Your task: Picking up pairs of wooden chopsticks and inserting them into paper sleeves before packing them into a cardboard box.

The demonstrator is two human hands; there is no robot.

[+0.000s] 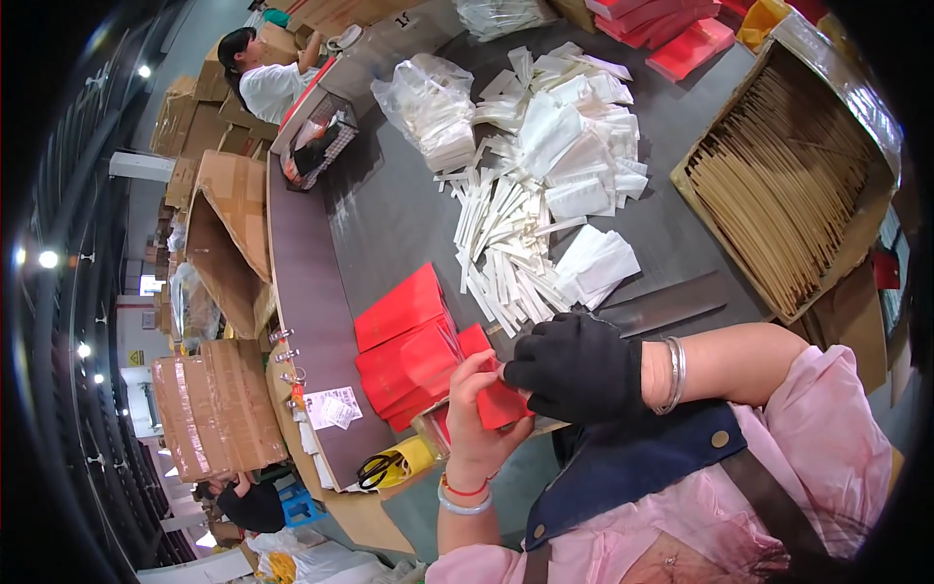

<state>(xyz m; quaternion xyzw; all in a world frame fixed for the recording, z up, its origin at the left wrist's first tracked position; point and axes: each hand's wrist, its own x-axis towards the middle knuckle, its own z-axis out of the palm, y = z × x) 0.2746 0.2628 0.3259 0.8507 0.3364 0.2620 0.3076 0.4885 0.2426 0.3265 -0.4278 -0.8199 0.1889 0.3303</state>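
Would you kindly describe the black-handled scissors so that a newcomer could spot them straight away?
Follow the purplish ledge along the left side of the dark worktable to its near end. There, left of the bare left hand, the scissors lie against a bright yellow item. Their black looped handles set them apart from the flat white papers nearby.

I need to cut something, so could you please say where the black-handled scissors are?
In the head view, the black-handled scissors lie lower left, against yellow material, left of the bare left hand.
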